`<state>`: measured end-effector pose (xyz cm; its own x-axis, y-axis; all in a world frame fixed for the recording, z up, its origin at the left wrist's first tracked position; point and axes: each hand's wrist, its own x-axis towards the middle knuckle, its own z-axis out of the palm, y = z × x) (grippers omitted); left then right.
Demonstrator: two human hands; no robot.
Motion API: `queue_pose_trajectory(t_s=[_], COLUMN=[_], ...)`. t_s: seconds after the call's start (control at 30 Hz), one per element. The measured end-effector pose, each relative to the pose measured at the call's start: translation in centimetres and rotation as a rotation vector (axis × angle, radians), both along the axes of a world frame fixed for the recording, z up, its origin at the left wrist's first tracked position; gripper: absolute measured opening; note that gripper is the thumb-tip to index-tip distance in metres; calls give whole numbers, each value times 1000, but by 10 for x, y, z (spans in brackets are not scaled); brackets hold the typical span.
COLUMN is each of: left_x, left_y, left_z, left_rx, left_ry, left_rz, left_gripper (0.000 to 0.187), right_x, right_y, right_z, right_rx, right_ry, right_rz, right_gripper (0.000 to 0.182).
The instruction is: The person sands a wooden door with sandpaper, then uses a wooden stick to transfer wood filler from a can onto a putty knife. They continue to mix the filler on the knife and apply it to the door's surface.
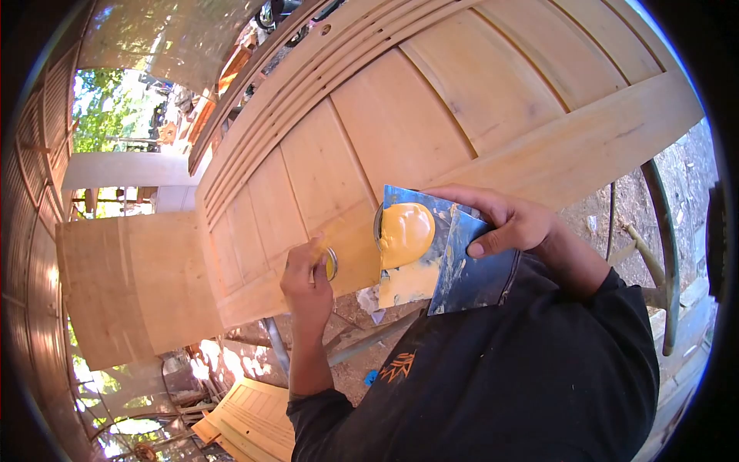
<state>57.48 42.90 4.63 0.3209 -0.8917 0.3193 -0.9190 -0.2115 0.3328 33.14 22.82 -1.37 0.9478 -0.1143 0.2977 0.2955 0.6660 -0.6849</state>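
Note:
My right hand [512,223] is closed around two flat metal putty blades, thumb on top. The blue-grey plate [446,206] carries a glossy mound of yellow putty [409,231], with a thinner smear below it. Overlapping that plate is a second putty knife [477,269], its blade dark and stained. A curved metal rim [377,225] peeks out behind the plate's left edge; the rest is hidden. To the left, my left hand [306,277] pinches a small round metal lid [332,264] with yellow on its face. Both hands are over the near edge of a wooden door [400,115].
The door has grooved panels and long slats, and rests on a metal-legged stand [663,254]. A plain wooden board [131,285] lies at its left end. Below is another slatted wooden panel [250,420]. A corrugated metal wall [35,231] stands at far left.

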Motion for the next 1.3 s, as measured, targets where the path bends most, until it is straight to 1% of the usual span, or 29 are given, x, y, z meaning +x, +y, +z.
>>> queue_pose_trajectory(t_s=[0.1,0.2,0.3,0.4,0.5,0.6,0.7,0.8,0.9,1.0,1.1,1.2,1.3], left_x=[-17,-25,-34,-33,-25,-13,-6,6,10,9,1,6,-1], left_y=[-2,-8,-14,-18,-13,-5,1,5,13,16,11,17,14], left_z=[11,13,15,8,7,3,4,10,6,13,19,15,9], left_rx=[-96,-68,-132,-97,-38,14,36,158,193,20,0,53,-11], left_ry=[730,905,942,797,737,699,676,496,509,790,881,1023,1364], left_rz=[49,-128,-159,-201,-202,-178,-162,-247,-147,7,97,91,-38], left_gripper=[23,28,30,32,32,29,25,24,22,24,30,34,37], right_x=[4,8,11,13,9,4,2,-1,-2,0,3,6,10], right_y=[1,7,10,11,8,5,4,2,-1,-4,-3,0,3], right_z=[-1,-1,-4,-5,-7,-6,-7,-5,1,3,1,3,1], right_rx=[9,107,145,169,113,186,147,104,81,-13,-34,9,20], right_ry=[18,61,63,15,11,47,32,36,4,11,71,134,113], right_rz=[20,40,46,85,56,92,80,38,25,2,-36,-53,-34], right_gripper=[77,78,79,80,80,82,81,81,78,76,76,81,77])
